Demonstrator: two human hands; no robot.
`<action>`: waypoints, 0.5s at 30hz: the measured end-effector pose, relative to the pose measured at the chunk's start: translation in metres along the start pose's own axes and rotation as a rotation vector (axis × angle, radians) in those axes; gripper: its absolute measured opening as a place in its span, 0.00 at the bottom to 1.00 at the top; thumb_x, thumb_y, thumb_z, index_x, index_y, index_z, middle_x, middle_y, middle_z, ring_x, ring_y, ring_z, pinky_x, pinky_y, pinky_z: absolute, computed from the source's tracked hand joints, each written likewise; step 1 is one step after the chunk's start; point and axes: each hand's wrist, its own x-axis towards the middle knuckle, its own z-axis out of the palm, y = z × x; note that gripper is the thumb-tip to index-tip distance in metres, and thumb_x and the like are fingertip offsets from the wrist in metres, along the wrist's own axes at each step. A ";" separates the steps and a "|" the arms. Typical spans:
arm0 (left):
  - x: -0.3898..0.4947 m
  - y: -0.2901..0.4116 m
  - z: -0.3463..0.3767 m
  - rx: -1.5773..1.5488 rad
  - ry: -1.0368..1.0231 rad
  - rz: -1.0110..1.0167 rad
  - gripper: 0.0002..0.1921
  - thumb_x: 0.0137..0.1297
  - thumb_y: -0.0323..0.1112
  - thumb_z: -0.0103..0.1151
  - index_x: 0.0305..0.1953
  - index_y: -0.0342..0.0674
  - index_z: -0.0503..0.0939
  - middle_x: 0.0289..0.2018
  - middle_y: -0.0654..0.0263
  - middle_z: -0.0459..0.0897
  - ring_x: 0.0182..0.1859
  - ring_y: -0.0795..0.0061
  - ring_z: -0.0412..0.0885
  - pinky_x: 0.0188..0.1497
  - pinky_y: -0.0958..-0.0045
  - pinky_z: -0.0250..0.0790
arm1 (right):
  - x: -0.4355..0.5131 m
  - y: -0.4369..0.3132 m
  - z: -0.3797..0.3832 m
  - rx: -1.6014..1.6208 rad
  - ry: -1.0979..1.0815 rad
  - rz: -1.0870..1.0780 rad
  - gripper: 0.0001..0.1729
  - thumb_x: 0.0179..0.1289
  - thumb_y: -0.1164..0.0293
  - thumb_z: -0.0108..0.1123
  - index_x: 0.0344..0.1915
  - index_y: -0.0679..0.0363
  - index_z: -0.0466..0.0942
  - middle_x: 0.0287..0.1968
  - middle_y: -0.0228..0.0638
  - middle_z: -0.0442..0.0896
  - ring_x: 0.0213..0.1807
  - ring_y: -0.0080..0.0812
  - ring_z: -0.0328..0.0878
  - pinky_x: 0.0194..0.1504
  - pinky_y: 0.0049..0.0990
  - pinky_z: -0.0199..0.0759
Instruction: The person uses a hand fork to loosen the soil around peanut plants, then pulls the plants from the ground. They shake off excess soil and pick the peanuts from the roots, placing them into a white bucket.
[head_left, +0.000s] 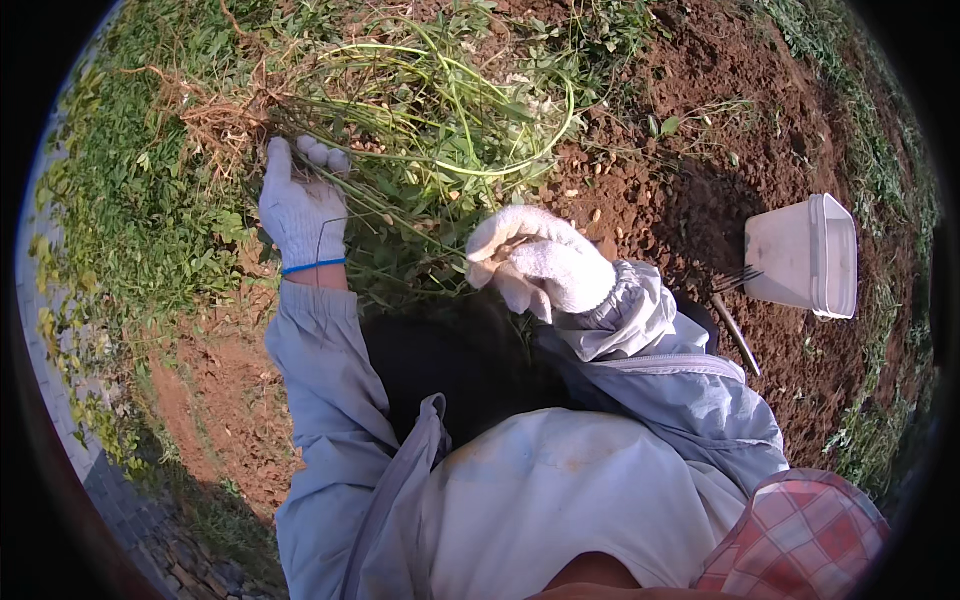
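Observation:
My left hand (304, 217), in a white knit glove with a blue cuff edge, grips a bunch of uprooted peanut plants (450, 161) by the stems. Their tangled brown roots (225, 127) stick out past my thumb, and the green stems loop away to the right. In a similar soiled glove, my right hand (562, 262) has its fingers curled around small brown peanut pods (510, 249), partly hidden by the fingers. It is to the right of the lower stems. Loose peanut pods (596, 216) lie scattered on the reddish soil beyond it.
A white plastic bucket (780, 255) lies on its side at the right, its mouth facing right. Beside it rests a small garden fork (736, 334) with a wooden handle. Leafy green plants (172, 247) cover the left, with grey paving (52, 322) at the far left.

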 end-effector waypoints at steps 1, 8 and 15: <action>0.000 0.001 -0.001 0.006 -0.008 0.013 0.12 0.75 0.41 0.50 0.40 0.39 0.72 0.31 0.65 0.77 0.31 0.70 0.74 0.38 0.63 0.73 | -0.001 0.010 0.005 0.061 -0.023 0.028 0.17 0.67 0.65 0.54 0.52 0.61 0.75 0.41 0.38 0.84 0.24 0.17 0.75 0.17 0.14 0.66; -0.003 -0.017 0.014 0.021 -0.062 -0.041 0.07 0.73 0.37 0.52 0.45 0.42 0.73 0.34 0.65 0.78 0.34 0.70 0.76 0.39 0.60 0.74 | 0.044 0.094 -0.026 -0.424 0.441 0.078 0.18 0.69 0.59 0.57 0.50 0.60 0.78 0.28 0.28 0.79 0.26 0.19 0.76 0.25 0.24 0.71; -0.007 -0.025 0.010 0.032 -0.146 -0.038 0.08 0.74 0.37 0.50 0.44 0.38 0.73 0.35 0.60 0.79 0.36 0.63 0.78 0.43 0.59 0.75 | 0.108 0.123 -0.081 -0.633 0.178 0.258 0.16 0.64 0.73 0.66 0.50 0.66 0.76 0.38 0.35 0.84 0.39 0.24 0.81 0.41 0.23 0.77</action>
